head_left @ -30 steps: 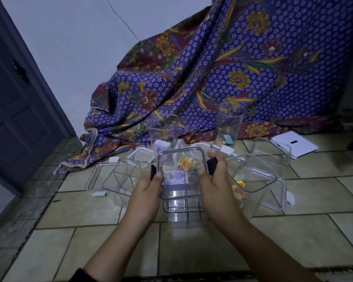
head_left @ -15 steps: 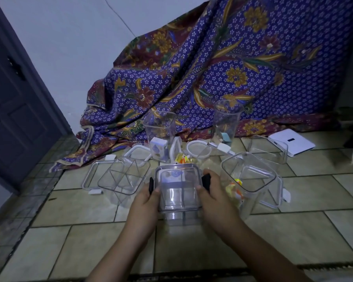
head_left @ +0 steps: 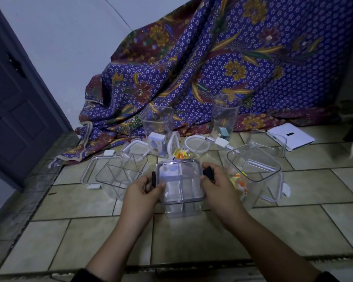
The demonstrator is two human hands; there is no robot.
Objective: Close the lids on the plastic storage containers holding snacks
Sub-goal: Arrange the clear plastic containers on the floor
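Across the top and right of the frame hangs a big purple cloth (head_left: 243,78) with flowers on it. Below it is the tiled floor (head_left: 192,237), where all the boxes sit.

Right of the middle stands the biggest clear box (head_left: 259,159). It is open on top and has orange and yellow snacks (head_left: 237,180) inside. Left of the middle is a clear box with dividers (head_left: 120,171), and it is open too. Two tall boxes (head_left: 157,123) stand at the back by the cloth with no lids on. Loose lids (head_left: 196,146) lie on the floor near them. So most of the job looks left to do.

At the very middle is the lidded box (head_left: 180,180). Its lid sits flat on top, so this one is nearly done. Only its black clips seem left to snap down.

The left hand (head_left: 140,195) holds the left side of this box with its fingers curled round it. Its thumb rests on the lid edge, just beside the left clip (head_left: 153,179). The right hand (head_left: 219,190) is on the right side, and its grip pinches the right clip (head_left: 208,173). That clip sticks out, so it is likely not locked yet. The lidded box lies right between the two hands and touches both.
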